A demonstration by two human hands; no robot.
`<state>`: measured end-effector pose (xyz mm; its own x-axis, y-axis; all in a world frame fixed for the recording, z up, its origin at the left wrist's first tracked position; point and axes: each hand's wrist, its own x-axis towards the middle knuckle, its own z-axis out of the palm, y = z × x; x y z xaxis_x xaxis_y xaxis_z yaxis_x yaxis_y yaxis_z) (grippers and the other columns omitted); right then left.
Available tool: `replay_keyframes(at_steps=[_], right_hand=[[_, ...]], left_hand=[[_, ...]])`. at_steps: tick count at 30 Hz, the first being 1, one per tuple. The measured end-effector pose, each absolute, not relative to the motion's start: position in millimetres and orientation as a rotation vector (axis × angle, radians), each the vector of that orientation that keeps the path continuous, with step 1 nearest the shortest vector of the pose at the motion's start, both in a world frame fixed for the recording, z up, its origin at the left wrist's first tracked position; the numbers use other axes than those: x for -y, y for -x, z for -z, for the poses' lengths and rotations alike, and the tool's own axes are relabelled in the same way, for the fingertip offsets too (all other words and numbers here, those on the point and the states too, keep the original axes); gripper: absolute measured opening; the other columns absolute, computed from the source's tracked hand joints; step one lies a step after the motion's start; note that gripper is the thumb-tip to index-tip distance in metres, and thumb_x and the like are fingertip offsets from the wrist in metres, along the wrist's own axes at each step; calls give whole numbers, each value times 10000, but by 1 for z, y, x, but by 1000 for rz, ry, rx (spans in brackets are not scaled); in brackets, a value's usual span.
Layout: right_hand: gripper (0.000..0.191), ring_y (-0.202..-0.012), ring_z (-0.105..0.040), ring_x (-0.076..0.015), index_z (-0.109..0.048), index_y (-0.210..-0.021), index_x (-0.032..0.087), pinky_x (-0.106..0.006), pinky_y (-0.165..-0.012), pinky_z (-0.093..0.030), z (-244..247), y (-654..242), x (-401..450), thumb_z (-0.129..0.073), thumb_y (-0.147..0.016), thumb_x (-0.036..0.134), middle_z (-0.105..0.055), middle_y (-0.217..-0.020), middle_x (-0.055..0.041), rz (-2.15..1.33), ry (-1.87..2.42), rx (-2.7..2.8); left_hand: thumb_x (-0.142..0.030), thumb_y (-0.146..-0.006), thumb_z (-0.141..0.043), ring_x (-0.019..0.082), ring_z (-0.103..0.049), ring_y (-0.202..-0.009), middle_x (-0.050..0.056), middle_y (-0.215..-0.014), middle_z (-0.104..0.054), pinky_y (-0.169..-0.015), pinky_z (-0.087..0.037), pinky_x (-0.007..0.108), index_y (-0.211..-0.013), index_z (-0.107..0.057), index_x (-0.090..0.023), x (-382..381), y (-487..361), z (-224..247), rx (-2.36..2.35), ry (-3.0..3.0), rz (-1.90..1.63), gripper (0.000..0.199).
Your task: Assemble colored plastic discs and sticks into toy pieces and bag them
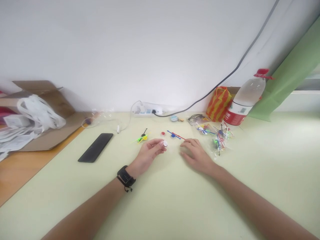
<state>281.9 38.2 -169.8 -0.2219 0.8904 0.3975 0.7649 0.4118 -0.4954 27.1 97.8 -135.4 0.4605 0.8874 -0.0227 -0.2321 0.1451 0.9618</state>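
Pinching a small white disc point(165, 143) in the left grip point(149, 154), above the table point(160, 206), toward its far edge. Low beside a red stick point(182, 137) with the right grip point(196, 156); cannot tell whether closed on it. Beyond, closer to the far edge, a red disc point(163, 133) and a blue disc point(173, 136); toward the left edge, a black slab point(95, 147).

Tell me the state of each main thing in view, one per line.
Left hand, pinching white disc
Right hand, loosely curled, grip unclear
Bottle, red cap on
Cardboard box, open
Power strip, black plug inserted
White connector, lying unplugged
Black slab, lying flat
Watch, strapped on
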Motion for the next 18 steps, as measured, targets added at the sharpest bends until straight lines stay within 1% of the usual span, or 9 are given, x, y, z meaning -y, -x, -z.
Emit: replay_keyframes(at_steps=[2, 5, 9, 12, 16, 18], right_hand=[[333, -1374, -453, -327, -615, -1314, 256, -536, -1125, -426, 175, -286, -40, -551, -995, 329, -563, -1432, -128, -212, 1451, 2077], [423, -1465, -369, -350, -559, -1430, 270, -584, -1158, -390, 178, -287, -41, -509, -1025, 380, -484, -1561, -109, -195, 1509, 2136], [480, -1528, -295, -368, -505, -1512, 307, -612, -1175, -364, 177, -283, -39, -432, -1061, 452, -450, -1614, -75, -219, 1542, 2169], [484, -1518, -313, -362, -493, -1521, 302, -604, -1182, -361, 174, -281, -38, -429, -1062, 444, -470, -1601, -73, -222, 1535, 2170], [420, -1425, -419, -328, -542, -1442, 285, -555, -1146, -425, 170, -281, -39, -475, -1040, 386, -543, -1522, -88, -230, 1460, 2172], [429, -1429, -410, -334, -527, -1451, 281, -560, -1141, -428, 170, -280, -39, -481, -1038, 385, -518, -1544, -92, -237, 1461, 2173]], left_hand=[[-387, -830, -843, 124, -646, -831, 54, -957, -723, -825, -535, 266, -981, -789, -166, -99, -27, 136, -699, -1121, -905, 273], [-369, -843, -838, 115, -643, -852, 56, -982, -722, -836, -531, 245, -1001, -794, -167, -102, -25, 140, -685, -1100, -893, 260], [-403, -864, -814, 125, -660, -864, 82, -1074, -736, -817, -534, 248, -1039, -795, -175, -107, -23, 147, -709, -1066, -879, 288], [-397, -863, -816, 123, -668, -868, 88, -1126, -739, -812, -532, 247, -1059, -794, -183, -109, -22, 148, -713, -1051, -866, 291], [-360, -837, -842, 127, -674, -857, 91, -1104, -753, -809, -533, 254, -1061, -793, -176, -107, -22, 145, -719, -1026, -853, 293], [-361, -837, -842, 134, -679, -860, 99, -1101, -758, -810, -535, 259, -1064, -794, -170, -106, -23, 142, -726, -1009, -852, 301]])
